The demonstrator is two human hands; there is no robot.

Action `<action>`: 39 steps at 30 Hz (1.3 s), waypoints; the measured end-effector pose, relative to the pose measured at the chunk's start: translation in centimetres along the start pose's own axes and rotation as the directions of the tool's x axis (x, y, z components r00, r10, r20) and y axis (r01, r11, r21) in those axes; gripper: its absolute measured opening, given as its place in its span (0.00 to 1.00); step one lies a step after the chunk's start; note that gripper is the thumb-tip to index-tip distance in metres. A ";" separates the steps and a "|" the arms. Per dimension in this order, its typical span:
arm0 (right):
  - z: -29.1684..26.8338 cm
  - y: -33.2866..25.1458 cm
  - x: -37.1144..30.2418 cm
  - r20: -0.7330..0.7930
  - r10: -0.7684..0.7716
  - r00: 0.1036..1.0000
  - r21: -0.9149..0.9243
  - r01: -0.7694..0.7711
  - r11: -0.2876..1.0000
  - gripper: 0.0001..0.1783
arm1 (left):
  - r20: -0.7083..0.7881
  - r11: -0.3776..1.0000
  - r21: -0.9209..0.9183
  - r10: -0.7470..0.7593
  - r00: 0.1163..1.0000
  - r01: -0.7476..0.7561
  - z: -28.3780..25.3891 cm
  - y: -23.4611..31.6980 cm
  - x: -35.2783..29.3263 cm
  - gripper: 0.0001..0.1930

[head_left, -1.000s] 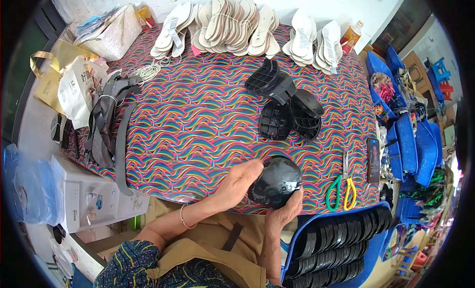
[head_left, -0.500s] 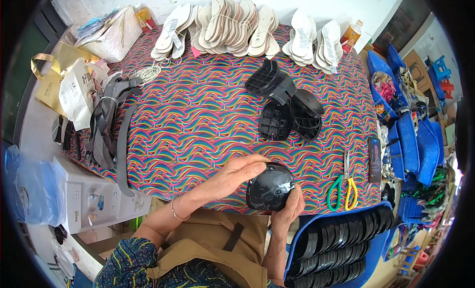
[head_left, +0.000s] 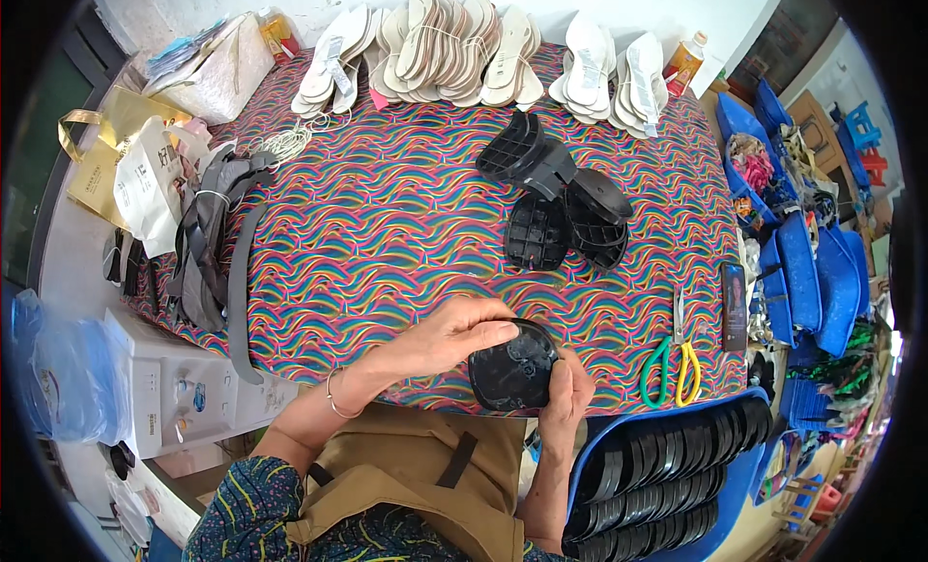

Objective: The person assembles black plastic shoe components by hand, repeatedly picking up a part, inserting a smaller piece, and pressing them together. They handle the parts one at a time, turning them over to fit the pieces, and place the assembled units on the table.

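Between my hands, at the table's near edge, is a glossy black shoe heel (head_left: 514, 374) with a rounded outline and a small hole in its face. My left hand (head_left: 469, 330) grips its upper left edge, thumb on top and fingers reaching over the far side. My right hand (head_left: 567, 390) holds the right edge, its thumb lying along the rim; the fingers beneath are mostly hidden. Farther off on the patterned tablecloth (head_left: 377, 233) lie several more black shoe heels (head_left: 536, 233) in a loose cluster, some showing gridded hollow sides.
Green-and-yellow-handled scissors (head_left: 681, 354) and a phone (head_left: 733, 306) lie to the right. A blue bin (head_left: 749, 475) with rows of black pieces stands below them. Bundled insoles (head_left: 445, 45) line the back. Grey straps (head_left: 203, 243) and bags (head_left: 150, 175) sit left, above a water dispenser (head_left: 193, 393).
Both hands keep hold of the shoe heel, which has shifted slightly left and turned, so its face catches the light differently. The cluster on the table stays put.
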State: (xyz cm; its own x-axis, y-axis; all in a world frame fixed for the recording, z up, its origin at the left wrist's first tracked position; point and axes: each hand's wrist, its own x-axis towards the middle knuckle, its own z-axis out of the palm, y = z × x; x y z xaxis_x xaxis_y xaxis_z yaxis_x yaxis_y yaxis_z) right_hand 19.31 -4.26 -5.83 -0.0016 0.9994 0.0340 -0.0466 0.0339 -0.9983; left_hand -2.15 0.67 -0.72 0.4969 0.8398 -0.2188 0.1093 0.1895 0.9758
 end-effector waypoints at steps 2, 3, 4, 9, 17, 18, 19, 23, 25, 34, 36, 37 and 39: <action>0.2 -0.2 0.0 -0.016 -0.002 1.000 0.001 0.002 1.000 0.20 | 0.042 0.990 -0.139 -0.015 0.999 0.020 -0.3 0.1 -0.3 0.19; 0.1 -0.2 0.0 0.000 0.010 1.000 0.016 -0.010 1.000 0.20 | 0.061 0.977 -0.208 -0.025 0.998 0.037 -0.5 0.1 -0.6 0.19; 0.0 -0.4 0.0 0.017 0.021 1.000 0.031 -0.021 0.999 0.20 | 0.062 0.970 -0.244 0.017 0.998 -0.002 -0.5 0.1 -0.7 0.18; -0.1 -0.8 0.6 0.050 -0.020 0.999 -0.086 0.025 0.996 0.16 | 0.000 0.977 -0.207 0.050 0.999 -0.049 0.2 0.4 -0.4 0.17; 0.8 -1.5 0.6 0.074 -0.105 0.992 -0.281 0.121 0.952 0.12 | -0.120 0.999 -0.022 -0.046 0.992 0.044 1.6 0.3 0.3 0.15; 0.9 -1.4 0.5 0.048 -0.082 0.995 -0.229 0.091 0.969 0.13 | -0.114 0.995 -0.079 -0.065 0.991 0.056 1.5 0.2 0.3 0.15; 1.1 -1.4 0.4 0.024 -0.058 0.998 -0.176 0.062 0.983 0.15 | -0.072 0.986 -0.157 -0.063 0.995 0.051 1.3 -0.1 0.2 0.18; 2.0 -1.1 1.2 -0.121 0.015 0.993 0.029 -0.012 1.000 0.22 | 0.025 0.904 -0.426 0.054 0.998 -0.038 0.8 -0.7 -0.6 0.33; 2.3 -0.2 0.9 -0.120 0.198 0.973 0.333 -0.149 0.931 0.23 | 0.031 0.846 -0.516 0.176 0.984 -0.135 1.1 -0.7 -1.1 0.50; 7.6 -1.3 1.5 0.053 0.105 0.993 -0.042 -0.103 0.994 0.17 | -0.330 0.917 -0.234 0.237 0.914 -0.323 -3.3 -0.3 -4.4 0.59; 7.4 0.2 1.9 0.007 0.075 0.997 -0.053 -0.075 0.996 0.14 | -0.495 0.972 -0.086 0.148 0.856 -0.218 -5.0 1.8 -5.7 0.57; 6.9 0.9 2.1 0.013 0.094 0.995 -0.040 -0.093 0.995 0.11 | -0.595 0.961 0.273 0.205 0.777 -0.044 -5.9 2.3 -6.4 0.55; 6.8 1.4 2.1 0.047 0.081 0.996 -0.066 -0.078 0.995 0.10 | -0.679 0.707 0.657 0.403 0.614 0.263 -7.6 1.9 -7.5 0.49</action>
State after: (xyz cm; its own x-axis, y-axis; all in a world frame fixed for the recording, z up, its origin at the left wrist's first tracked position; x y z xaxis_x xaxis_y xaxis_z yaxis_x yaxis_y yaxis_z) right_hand 12.50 -2.19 -6.84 -0.0520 0.9977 -0.0446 0.0201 -0.0436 -0.9988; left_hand -12.23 -1.42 2.72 -0.2357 0.9373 0.2569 0.7733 0.0208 0.6336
